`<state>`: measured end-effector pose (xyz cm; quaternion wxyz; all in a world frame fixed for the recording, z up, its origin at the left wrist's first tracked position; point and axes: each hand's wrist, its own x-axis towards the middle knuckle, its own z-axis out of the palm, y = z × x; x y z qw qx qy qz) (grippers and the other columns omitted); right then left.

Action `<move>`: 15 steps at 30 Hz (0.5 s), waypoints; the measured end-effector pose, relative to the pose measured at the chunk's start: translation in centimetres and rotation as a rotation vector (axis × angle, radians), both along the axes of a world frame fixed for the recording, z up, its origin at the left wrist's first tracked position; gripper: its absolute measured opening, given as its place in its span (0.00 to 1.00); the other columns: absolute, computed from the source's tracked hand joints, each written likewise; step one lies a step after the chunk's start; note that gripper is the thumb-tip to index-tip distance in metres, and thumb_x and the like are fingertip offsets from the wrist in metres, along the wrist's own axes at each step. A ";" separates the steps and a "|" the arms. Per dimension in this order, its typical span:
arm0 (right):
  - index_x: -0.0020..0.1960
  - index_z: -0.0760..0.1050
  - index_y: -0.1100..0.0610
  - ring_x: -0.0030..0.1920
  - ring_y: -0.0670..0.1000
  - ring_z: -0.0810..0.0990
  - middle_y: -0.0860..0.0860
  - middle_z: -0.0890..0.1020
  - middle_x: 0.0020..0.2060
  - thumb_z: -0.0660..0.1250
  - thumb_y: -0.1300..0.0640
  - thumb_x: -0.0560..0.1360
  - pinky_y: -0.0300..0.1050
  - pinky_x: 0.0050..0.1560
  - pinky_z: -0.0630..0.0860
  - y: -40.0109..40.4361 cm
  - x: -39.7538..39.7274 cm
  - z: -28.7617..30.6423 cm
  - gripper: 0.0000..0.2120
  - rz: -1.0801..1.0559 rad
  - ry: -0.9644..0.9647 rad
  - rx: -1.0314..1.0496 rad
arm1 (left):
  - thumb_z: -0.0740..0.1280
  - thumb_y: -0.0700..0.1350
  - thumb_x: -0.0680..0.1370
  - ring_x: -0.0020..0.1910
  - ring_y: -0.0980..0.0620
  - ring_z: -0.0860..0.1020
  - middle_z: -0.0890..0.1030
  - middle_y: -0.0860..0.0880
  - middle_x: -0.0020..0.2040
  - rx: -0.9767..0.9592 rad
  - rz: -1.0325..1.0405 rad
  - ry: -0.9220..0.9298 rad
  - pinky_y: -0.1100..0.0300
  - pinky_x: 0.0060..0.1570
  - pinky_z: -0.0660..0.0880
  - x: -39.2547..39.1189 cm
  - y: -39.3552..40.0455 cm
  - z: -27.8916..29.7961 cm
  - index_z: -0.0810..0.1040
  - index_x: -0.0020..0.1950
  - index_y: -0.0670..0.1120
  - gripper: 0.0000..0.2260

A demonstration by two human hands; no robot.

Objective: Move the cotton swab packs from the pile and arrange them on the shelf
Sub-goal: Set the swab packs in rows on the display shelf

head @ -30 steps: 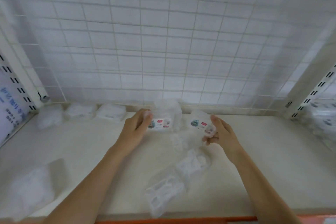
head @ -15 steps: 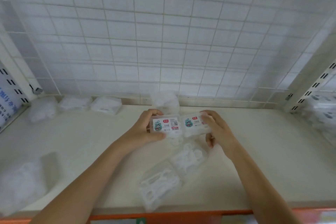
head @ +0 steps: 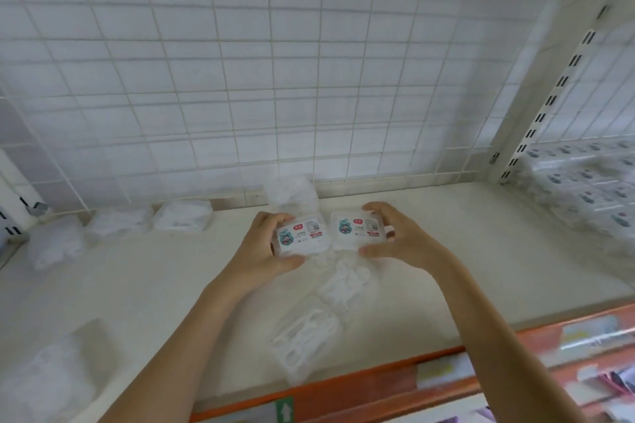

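My left hand (head: 261, 249) grips a clear swab pack (head: 301, 237) with a printed label, thumb below and fingers over its top. My right hand (head: 405, 239) grips a second labelled pack (head: 357, 227) the same way. The two packs sit side by side, almost touching, just above the white shelf (head: 154, 285). Below them lie loose clear packs (head: 305, 336) in a small pile. Three packs (head: 178, 215) stand in a row along the back left of the shelf, and one more pack (head: 292, 194) stands at the back behind my hands.
A white wire grid (head: 275, 79) closes the back of the shelf. An orange price rail (head: 378, 378) runs along the front edge. A pack (head: 51, 371) lies at the front left. The neighbouring bay at right holds several stacked labelled packs (head: 584, 189).
Both hands lifted their packs off the pile and brought them together, labels facing up. The view shifted, showing more of the right bay.
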<state>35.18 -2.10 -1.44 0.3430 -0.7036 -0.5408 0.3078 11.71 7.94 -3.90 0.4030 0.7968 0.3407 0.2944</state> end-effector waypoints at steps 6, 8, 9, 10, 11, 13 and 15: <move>0.64 0.67 0.55 0.56 0.45 0.62 0.46 0.67 0.56 0.76 0.50 0.65 0.35 0.54 0.61 -5.3 -1.0 1.5 0.32 -0.151 -0.469 0.204 | 0.69 0.57 0.59 0.55 0.60 0.60 0.68 0.54 0.56 0.311 -0.071 0.053 0.80 0.53 0.55 1.1 -1.3 1.4 0.71 0.63 0.50 0.33; 0.64 0.69 0.56 0.55 0.44 0.63 0.46 0.68 0.56 0.76 0.49 0.64 0.34 0.54 0.60 -8.5 -0.5 1.8 0.32 -0.234 -0.516 0.256 | 0.69 0.55 0.62 0.55 0.60 0.60 0.66 0.53 0.56 0.371 -0.145 0.023 0.82 0.54 0.54 2.3 -2.6 2.1 0.70 0.64 0.48 0.32; 0.64 0.69 0.55 0.55 0.44 0.63 0.46 0.69 0.55 0.76 0.49 0.64 0.33 0.54 0.60 -10.3 -0.2 1.9 0.32 -0.278 -0.535 0.268 | 0.70 0.54 0.63 0.55 0.60 0.60 0.65 0.54 0.56 0.410 -0.198 0.024 0.81 0.54 0.55 2.9 -3.4 2.5 0.70 0.65 0.47 0.32; 0.64 0.69 0.55 0.55 0.44 0.64 0.45 0.69 0.55 0.77 0.49 0.64 0.33 0.54 0.60 -12.3 0.1 2.0 0.32 -0.327 -0.549 0.279 | 0.71 0.52 0.64 0.55 0.60 0.60 0.64 0.54 0.56 0.440 -0.253 0.028 0.81 0.54 0.56 3.7 -4.2 3.0 0.69 0.65 0.47 0.31; 0.64 0.70 0.55 0.55 0.44 0.64 0.44 0.69 0.55 0.77 0.50 0.63 0.34 0.54 0.60 -14.4 0.3 2.3 0.32 -0.381 -0.557 0.292 | 0.72 0.50 0.65 0.56 0.60 0.60 0.64 0.55 0.56 0.460 -0.301 0.027 0.80 0.54 0.57 4.6 -5.1 3.6 0.69 0.66 0.47 0.31; 0.63 0.71 0.56 0.55 0.46 0.65 0.46 0.69 0.54 0.78 0.52 0.63 0.36 0.54 0.62 -18.3 0.6 2.6 0.32 -0.485 -0.560 0.304 | 0.70 0.50 0.65 0.57 0.59 0.62 0.64 0.55 0.56 0.481 -0.377 0.003 0.79 0.55 0.58 6.6 -7.0 5.0 0.69 0.66 0.46 0.31; 0.63 0.71 0.57 0.55 0.45 0.66 0.47 0.70 0.54 0.78 0.52 0.63 0.36 0.54 0.63 -22.2 1.2 2.6 0.32 -0.553 -0.590 0.315 | 0.68 0.49 0.64 0.58 0.57 0.64 0.63 0.54 0.56 0.483 -0.434 -0.021 0.80 0.56 0.57 9.0 -9.5 6.2 0.69 0.66 0.45 0.31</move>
